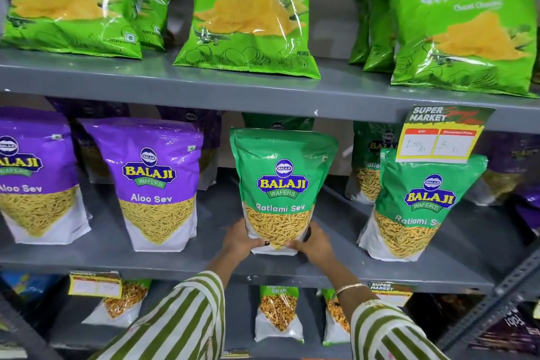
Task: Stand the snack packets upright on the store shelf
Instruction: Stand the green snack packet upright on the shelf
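A green Ratlami Sev packet point(281, 184) stands upright in the middle of the grey middle shelf point(204, 260). My left hand point(239, 240) grips its lower left corner and my right hand point(314, 241) grips its lower right corner. A second green Ratlami Sev packet point(420, 204) stands upright to the right. Two purple Aloo Sev packets point(157, 181) point(35, 175) stand upright to the left. More packets stand behind these rows, partly hidden.
Green Crunchem chip bags point(251, 14) line the upper shelf point(204, 85). A yellow price tag point(438, 137) hangs from its front edge at right. Smaller snack packets point(277, 313) stand on the lower shelf. A metal upright point(502, 292) frames the right side.
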A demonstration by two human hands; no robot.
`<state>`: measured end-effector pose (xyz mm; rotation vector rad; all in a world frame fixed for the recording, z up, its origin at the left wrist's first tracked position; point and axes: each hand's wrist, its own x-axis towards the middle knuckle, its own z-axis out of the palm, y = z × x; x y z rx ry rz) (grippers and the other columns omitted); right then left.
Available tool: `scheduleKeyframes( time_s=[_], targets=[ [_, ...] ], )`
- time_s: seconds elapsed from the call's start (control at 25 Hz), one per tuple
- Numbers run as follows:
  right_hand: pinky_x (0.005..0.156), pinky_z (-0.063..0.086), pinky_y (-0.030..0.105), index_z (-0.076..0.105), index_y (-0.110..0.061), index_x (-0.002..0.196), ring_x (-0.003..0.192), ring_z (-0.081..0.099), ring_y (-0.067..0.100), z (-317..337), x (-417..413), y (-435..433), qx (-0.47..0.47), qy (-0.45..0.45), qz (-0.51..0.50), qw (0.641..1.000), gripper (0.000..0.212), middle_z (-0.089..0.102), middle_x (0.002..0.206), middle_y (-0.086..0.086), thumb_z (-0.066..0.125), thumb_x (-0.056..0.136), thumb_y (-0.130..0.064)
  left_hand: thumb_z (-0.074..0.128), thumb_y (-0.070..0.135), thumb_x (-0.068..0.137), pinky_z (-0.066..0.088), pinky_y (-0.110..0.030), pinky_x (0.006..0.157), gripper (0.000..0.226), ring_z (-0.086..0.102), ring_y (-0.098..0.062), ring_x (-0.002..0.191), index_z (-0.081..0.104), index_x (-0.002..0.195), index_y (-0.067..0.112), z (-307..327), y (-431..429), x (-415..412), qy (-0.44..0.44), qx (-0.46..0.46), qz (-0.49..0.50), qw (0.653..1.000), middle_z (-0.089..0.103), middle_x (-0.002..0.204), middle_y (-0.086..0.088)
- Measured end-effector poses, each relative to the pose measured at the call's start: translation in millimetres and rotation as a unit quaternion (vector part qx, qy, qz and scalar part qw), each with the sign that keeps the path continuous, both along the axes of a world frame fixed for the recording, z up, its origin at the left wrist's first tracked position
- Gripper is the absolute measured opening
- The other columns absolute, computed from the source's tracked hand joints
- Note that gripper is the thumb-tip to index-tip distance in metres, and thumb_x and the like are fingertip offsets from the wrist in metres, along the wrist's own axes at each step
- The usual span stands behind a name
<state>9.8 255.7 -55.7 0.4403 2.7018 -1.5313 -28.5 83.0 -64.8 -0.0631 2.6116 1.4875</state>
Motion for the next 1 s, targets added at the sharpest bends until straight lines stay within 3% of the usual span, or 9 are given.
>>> scheduleKeyframes(
  time_s=[0.64, 0.88, 1.0],
  targets=[
    [0.105, 0.04, 0.045, 0.041, -0.014, 0.13, 0.127, 0.044, 0.031, 1.1, 4.4, 1.7, 0.028, -0.032, -0.007, 0.999, 0.076, 0.053, 0.135, 0.011, 0.08, 0.066, -0.027, 0.079, 0.013, 0.067, 0.047, -0.036, 0.094, 0.058, 0.058, -0.028, 0.114, 0.054, 0.119, 0.005, 0.7, 3.5, 4.9, -0.003, -0.009, -0.019, 1.0, 0.062, 0.126, -0.013],
    [0.102, 0.042, 0.041, 0.042, -0.011, 0.129, 0.125, 0.047, 0.031, 3.0, 6.4, -0.2, 0.033, -0.036, -0.011, 0.999, 0.074, 0.054, 0.134, 0.012, 0.08, 0.067, -0.024, 0.077, 0.012, 0.069, 0.046, -0.03, 0.087, 0.055, 0.058, -0.028, 0.113, 0.054, 0.118, 0.004, 4.8, 3.6, 10.4, -0.009, -0.013, -0.02, 1.0, 0.062, 0.125, -0.014],
    [0.102, 0.042, 0.04, 0.041, -0.01, 0.129, 0.125, 0.048, 0.03, -0.7, 5.0, 2.0, 0.021, -0.034, -0.01, 0.999, 0.074, 0.053, 0.135, 0.011, 0.079, 0.068, -0.022, 0.078, 0.013, 0.068, 0.046, -0.032, 0.091, 0.057, 0.057, -0.027, 0.114, 0.053, 0.119, 0.004, 1.6, 2.9, 6.6, -0.014, -0.009, -0.025, 1.0, 0.061, 0.126, -0.013]
  ],
)
